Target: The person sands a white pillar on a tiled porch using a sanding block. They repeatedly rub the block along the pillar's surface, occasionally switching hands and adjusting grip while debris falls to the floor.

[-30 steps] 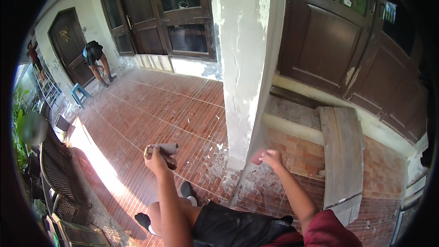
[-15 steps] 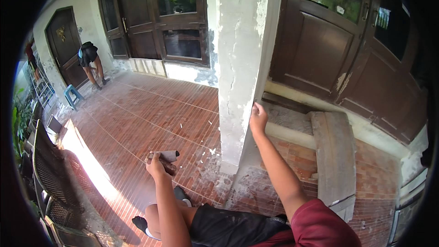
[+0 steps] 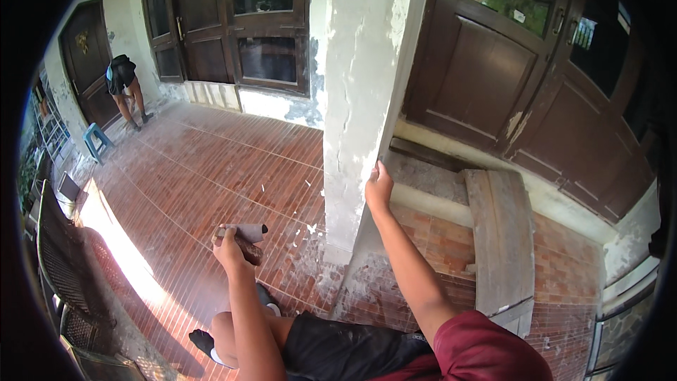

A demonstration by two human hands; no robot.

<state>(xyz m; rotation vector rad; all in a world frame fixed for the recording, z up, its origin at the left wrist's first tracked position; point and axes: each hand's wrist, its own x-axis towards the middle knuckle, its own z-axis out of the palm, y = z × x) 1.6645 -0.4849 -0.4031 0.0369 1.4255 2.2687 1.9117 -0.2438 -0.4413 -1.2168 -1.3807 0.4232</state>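
My left hand (image 3: 230, 248) is closed around a curled sheet that looks like sandpaper (image 3: 247, 232), held out above the tiled floor. One part of it is a grey roll, while a brown part hangs below. At the right edge of the pale pillar (image 3: 356, 120), my right hand (image 3: 379, 187) is raised with its fingers pinched. A small dark bit shows at its fingertips, too little to name. The pillar's plaster is patched, with a crack running down it and flaking paint near the top.
White flakes (image 3: 311, 228) lie on the red floor (image 3: 211, 169) near the pillar's foot. A wooden bench (image 3: 499, 240) stands to the right before dark doors (image 3: 486, 77). Woven chairs (image 3: 63, 254) line the left. Farther off, a person (image 3: 123, 85) bends beside a blue stool (image 3: 96, 142).
The whole view has shifted slightly, with pillar, doors and hands now farther left in the picture. My right hand stays at the pillar's edge, and my left hand keeps its hold on the curled sheet.
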